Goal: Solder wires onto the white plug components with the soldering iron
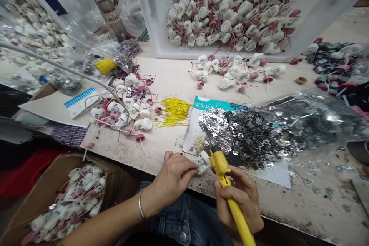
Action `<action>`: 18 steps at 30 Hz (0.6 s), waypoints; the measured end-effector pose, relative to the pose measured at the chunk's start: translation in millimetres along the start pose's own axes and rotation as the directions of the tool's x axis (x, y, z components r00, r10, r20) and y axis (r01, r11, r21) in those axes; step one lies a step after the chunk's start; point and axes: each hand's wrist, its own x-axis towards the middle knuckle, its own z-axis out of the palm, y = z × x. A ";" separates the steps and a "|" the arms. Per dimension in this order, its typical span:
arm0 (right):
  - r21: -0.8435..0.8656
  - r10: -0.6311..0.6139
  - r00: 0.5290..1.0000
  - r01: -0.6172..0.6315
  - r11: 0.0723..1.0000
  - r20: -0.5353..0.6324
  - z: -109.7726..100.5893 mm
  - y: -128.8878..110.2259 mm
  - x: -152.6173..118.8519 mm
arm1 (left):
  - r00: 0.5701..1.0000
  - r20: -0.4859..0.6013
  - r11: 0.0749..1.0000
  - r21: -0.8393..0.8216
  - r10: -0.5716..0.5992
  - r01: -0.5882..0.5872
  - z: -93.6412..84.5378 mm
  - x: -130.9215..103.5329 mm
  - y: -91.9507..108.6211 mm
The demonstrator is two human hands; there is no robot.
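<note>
White and pink parts [72, 198] fill much of a cardboard box [115, 182] at the lower left of the frame; nothing visible tells whether these are finished or waiting. Above and right of it, at left of centre, a loose pile of similar wired parts [134, 108] lies on the table [163, 78], and yellow strands [176, 110] are spread just beside it, a good many of them unused. At the lower centre, the left hand [174, 175] is closed in a pinch on one white part [203, 162], held near the table's front edge; this single piece looks to be midway through its handling. The right hand [249, 200] is wrapped around a yellow-handled tool [221, 165], whose dark tip points up and left beyond the part, apparently apart from it, so no contact is being made there. Whether anything is already fixed to the piece is too small to tell. Further right, small metal pieces [250, 134] are heaped behind the tool and run into a clear bag [323, 123], a large supply remaining. Towards the upper right, more parts [227, 83] lie scattered before a translucent bin [151, 19] holding a big heap; these may be completed ones, though that is only a judgement.
</note>
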 end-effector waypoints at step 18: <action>-0.023 -0.029 0.999 0.029 0.999 -0.014 -28.7 -3.9 -9.8 | 0.998 -0.048 0.991 0.129 -0.027 0.033 9.5 -7.6 5.6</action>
